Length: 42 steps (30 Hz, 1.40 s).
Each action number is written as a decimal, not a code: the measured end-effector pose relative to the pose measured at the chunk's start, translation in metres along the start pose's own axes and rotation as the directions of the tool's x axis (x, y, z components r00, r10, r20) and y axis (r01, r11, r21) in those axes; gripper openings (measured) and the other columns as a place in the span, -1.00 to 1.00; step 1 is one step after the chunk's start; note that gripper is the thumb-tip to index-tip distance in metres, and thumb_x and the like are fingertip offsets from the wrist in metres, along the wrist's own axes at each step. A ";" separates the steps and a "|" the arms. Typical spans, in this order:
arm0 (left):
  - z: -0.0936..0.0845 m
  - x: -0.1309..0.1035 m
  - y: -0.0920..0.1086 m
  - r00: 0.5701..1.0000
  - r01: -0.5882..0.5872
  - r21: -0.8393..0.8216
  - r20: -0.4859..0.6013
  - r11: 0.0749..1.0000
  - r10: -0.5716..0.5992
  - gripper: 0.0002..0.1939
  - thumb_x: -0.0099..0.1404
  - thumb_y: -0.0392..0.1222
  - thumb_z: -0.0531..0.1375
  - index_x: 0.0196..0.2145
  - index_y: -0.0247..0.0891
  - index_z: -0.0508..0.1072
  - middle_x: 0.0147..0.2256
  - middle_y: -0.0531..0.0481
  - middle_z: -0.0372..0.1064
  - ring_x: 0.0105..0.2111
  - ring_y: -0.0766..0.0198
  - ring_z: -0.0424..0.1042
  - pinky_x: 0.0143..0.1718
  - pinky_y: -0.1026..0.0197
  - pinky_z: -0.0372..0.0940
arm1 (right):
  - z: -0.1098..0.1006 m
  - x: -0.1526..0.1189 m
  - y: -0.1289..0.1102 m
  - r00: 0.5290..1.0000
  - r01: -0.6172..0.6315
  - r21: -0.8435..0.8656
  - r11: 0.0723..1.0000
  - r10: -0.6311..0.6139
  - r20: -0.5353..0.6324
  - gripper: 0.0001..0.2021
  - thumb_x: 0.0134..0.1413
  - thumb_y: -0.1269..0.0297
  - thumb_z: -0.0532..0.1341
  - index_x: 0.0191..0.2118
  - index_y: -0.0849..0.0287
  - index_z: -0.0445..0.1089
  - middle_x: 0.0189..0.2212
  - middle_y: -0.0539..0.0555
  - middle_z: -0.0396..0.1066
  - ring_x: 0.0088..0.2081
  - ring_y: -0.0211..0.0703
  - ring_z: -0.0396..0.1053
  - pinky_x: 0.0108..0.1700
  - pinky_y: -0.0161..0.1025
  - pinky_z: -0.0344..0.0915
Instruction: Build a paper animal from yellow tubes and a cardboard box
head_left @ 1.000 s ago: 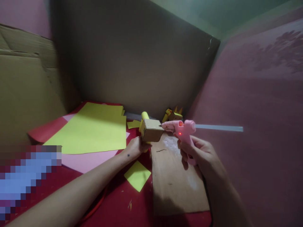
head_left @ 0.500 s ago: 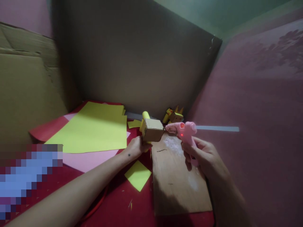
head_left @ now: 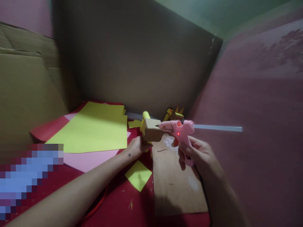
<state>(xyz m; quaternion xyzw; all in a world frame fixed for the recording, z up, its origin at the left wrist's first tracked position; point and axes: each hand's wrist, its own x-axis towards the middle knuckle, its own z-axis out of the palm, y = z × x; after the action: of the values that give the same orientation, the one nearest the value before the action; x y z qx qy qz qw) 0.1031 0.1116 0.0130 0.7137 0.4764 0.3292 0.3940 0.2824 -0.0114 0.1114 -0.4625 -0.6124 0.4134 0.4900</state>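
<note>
My left hand is closed around the lower part of a small cardboard box that has yellow paper tubes attached on its far side. My right hand grips a pink glue gun by its handle, and a small red light glows on the body. A long translucent glue stick sticks out of the gun's back end. The dark nozzle tip is at the top face of the box; whether it touches, I cannot tell. Fingers of my left hand are partly hidden beneath the box.
Yellow paper sheets lie over pink and red sheets on the left. A yellow square rests on the red surface. A wooden board lies under my right hand. Behind stands another cardboard-and-yellow figure with pointed pieces.
My right hand has moved the glue gun a little left, so its nozzle has gone from the box's right edge to over its top face. My left hand and the box are practically still.
</note>
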 end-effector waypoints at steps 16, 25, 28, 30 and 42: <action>-0.002 -0.003 0.004 1.000 0.003 -0.023 0.017 1.000 -0.002 -0.81 0.04 -0.07 0.19 -0.50 -0.26 0.41 -0.52 -0.02 0.41 -0.52 0.23 0.35 -0.50 0.23 0.16 | 0.015 0.009 0.000 0.997 -0.049 0.029 0.998 0.047 0.065 -0.73 0.06 0.09 0.23 -0.49 0.14 0.24 -0.67 -0.13 0.13 -0.63 -0.36 0.10 -0.59 -0.36 0.17; -0.001 -0.003 0.004 1.000 -0.001 0.001 -0.003 1.000 0.001 -0.79 0.07 -0.08 0.20 -0.40 -0.29 0.48 -0.48 -0.04 0.45 -0.45 0.18 0.41 -0.45 0.21 0.20 | 0.016 0.008 -0.001 0.997 -0.051 0.035 0.998 0.048 0.060 -0.76 0.05 0.13 0.24 -0.47 0.16 0.27 -0.64 -0.13 0.11 -0.62 -0.36 0.10 -0.61 -0.36 0.18; -0.001 -0.004 0.004 1.000 -0.005 0.009 -0.003 1.000 0.005 -0.78 0.08 -0.07 0.20 -0.41 -0.29 0.48 -0.49 -0.04 0.43 -0.46 0.18 0.40 -0.45 0.21 0.20 | 0.015 0.008 0.000 0.997 -0.056 0.044 0.997 0.053 0.061 -0.79 0.03 0.17 0.26 -0.46 0.16 0.29 -0.64 -0.13 0.13 -0.62 -0.36 0.12 -0.61 -0.36 0.19; -0.001 -0.004 0.003 1.000 0.001 0.012 -0.002 1.000 -0.001 -0.78 0.08 -0.07 0.20 -0.40 -0.29 0.48 -0.50 -0.04 0.44 -0.46 0.18 0.39 -0.46 0.21 0.20 | 0.015 0.008 0.001 0.997 -0.058 0.043 0.997 0.055 0.059 -0.80 0.02 0.17 0.26 -0.45 0.17 0.31 -0.64 -0.12 0.14 -0.63 -0.36 0.13 -0.61 -0.36 0.19; 0.000 -0.001 0.000 1.000 -0.005 0.001 0.000 1.000 0.005 -0.82 0.08 -0.09 0.19 -0.46 -0.27 0.43 -0.52 -0.02 0.42 -0.52 0.24 0.36 -0.49 0.22 0.19 | 0.016 0.015 -0.001 0.998 -0.042 -0.005 0.999 0.043 0.054 -0.78 0.04 0.14 0.25 -0.45 0.18 0.33 -0.66 -0.12 0.17 -0.65 -0.37 0.13 -0.62 -0.34 0.19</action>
<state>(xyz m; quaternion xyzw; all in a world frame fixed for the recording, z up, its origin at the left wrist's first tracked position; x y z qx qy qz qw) 0.1028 0.1103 0.0126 0.7152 0.4746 0.3300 0.3929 0.2651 0.0021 0.1131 -0.4650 -0.6163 0.4348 0.4635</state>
